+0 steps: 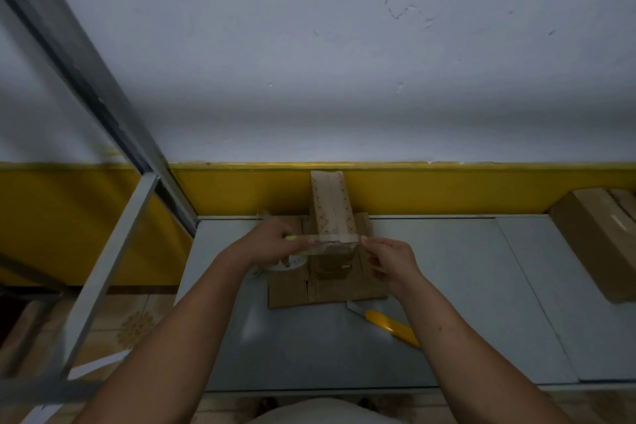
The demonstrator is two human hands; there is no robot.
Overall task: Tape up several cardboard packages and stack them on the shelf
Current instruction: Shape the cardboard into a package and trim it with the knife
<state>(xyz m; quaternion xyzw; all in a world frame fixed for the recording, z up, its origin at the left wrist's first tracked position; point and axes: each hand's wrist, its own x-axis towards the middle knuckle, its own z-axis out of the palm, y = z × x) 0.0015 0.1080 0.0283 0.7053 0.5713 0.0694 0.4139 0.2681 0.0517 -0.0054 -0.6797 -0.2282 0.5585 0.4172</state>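
A narrow cardboard package (pixel 332 210) stands upright on flattened cardboard (pixel 330 289) at the back of the grey table (pixel 447 303). A strip of clear tape (pixel 330 240) stretches across in front of the package. My left hand (pixel 272 243) holds the tape roll (pixel 292 263), with a yellow tool in its fingers. My right hand (pixel 389 260) pinches the free end of the strip at the package's right side.
A yellow-handled knife (pixel 389 322) lies on the table below the cardboard. Long cardboard boxes (pixel 599 237) lie at the table's right end. A grey metal shelf frame (pixel 113 224) stands on the left. The yellow-and-white wall (pixel 447 189) is right behind the table.
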